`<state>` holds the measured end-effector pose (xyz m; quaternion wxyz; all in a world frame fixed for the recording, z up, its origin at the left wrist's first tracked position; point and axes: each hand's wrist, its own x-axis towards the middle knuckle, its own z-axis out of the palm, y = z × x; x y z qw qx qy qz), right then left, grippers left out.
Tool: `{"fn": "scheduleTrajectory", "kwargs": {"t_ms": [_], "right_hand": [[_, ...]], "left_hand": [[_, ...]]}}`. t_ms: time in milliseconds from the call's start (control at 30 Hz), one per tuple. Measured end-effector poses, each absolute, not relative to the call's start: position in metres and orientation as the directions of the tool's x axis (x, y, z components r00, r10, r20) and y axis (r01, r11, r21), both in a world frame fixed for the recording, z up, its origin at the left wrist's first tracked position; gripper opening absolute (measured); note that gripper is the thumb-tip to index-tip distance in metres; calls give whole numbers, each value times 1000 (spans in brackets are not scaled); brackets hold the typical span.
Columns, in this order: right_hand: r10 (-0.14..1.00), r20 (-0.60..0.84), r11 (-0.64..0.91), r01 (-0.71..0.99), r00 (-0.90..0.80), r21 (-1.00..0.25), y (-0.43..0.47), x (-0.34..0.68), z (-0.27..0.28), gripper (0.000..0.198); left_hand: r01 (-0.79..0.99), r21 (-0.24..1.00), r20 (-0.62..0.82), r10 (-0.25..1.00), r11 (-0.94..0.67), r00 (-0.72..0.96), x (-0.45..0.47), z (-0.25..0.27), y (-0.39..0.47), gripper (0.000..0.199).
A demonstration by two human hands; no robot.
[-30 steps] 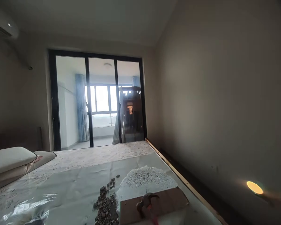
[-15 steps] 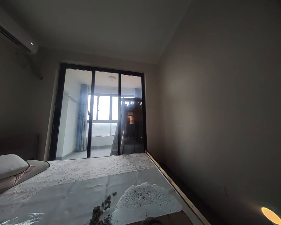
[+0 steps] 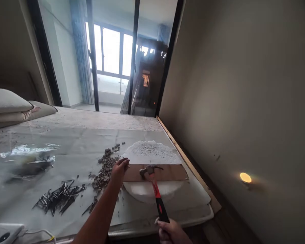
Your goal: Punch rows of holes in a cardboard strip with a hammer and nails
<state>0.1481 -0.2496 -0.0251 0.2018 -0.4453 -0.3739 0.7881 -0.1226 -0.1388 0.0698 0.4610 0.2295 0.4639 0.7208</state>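
My right hand (image 3: pixel 169 230) is wrapped round the black and red handle of a claw hammer (image 3: pixel 156 188). The hammer's metal head lies over a flat brown board (image 3: pixel 176 172); whether it touches cannot be told. At the board's left end is my left hand (image 3: pixel 120 166), its fingers pinched together. What they hold, if anything, is too small to name. Under the board is a rounded white foam-like slab (image 3: pixel 155 152) with a pitted far part. Beside my left forearm lies a heap of grey crumbly bits (image 3: pixel 105 171), and farther left a pile of dark nails (image 3: pixel 59 196).
A grey sheet (image 3: pixel 73 145) covers much of the bed, whose wooden edge (image 3: pixel 183 154) runs along the right. Clear plastic bags (image 3: pixel 30 161) lie at left, pillows (image 3: pixel 10 101) behind them. A white device with a cable (image 3: pixel 7 234) sits near left. A round light (image 3: pixel 245 177) glows by the wall.
The view has tilted down, bringing both hands, the hammer, the board and the nail pile into sight. The sliding doors now stand higher in the picture.
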Motion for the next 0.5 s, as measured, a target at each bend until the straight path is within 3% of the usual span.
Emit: {"fn": "scheduleTrajectory", "kwargs": {"t_ms": [200,367,500], "right_hand": [[627,-518,-680,-84,-582,-728,-252,153,-17,55],[617,-513,-685,-86,-597,-724,-252,159,-17,53],[595,-519,-709,-98,-614,-698,-251,162,-18,49]], "left_hand": [[39,989,141,872,-139,-469,-126,44,-110,37],[406,908,271,885,-105,-379,-134,30,-100,37],[592,798,363,874,-112,-323,-140,19,-95,36]]}}
